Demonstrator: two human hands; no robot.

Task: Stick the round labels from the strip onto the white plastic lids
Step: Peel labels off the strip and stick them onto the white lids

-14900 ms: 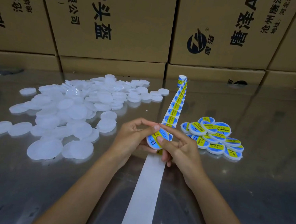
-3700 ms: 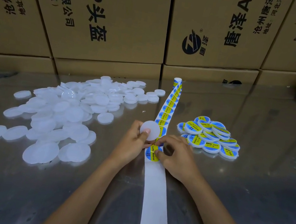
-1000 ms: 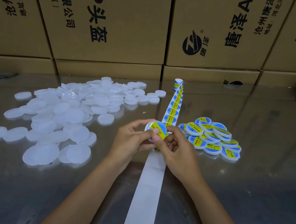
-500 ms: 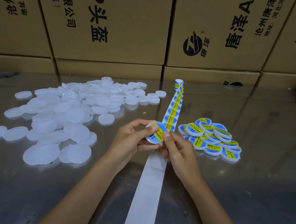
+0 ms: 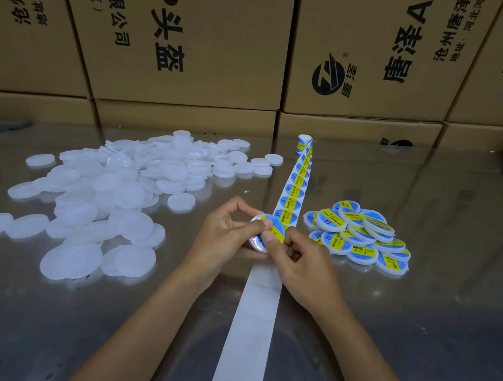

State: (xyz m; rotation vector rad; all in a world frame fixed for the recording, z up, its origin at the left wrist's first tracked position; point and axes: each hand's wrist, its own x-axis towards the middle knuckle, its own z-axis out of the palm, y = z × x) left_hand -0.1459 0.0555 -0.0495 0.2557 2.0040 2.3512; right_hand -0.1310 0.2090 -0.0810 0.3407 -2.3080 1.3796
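1. Behind everything, brown cardboard boxes [image 5: 195, 35] with black printed characters stood stacked along the far edge of the shiny grey metal table [image 5: 421, 313].
2. A loose heap of plain white round plastic lids [image 5: 119, 193] spread over the table to my left.
3. The long white backing strip [image 5: 249, 337] ran from the near edge between my forearms and on to its far curled end, its far part carrying round blue-and-yellow labels [image 5: 294, 193].
4. A smaller pile of already labelled white lids [image 5: 361, 236] lay just right of the strip.
5. My left hand [image 5: 224, 235] gripped a white lid bearing a blue-and-yellow label [image 5: 267, 231] above the strip, thumb on its face.
6. My right hand [image 5: 301, 263] was curled, its thumb pressing the same lid's label.
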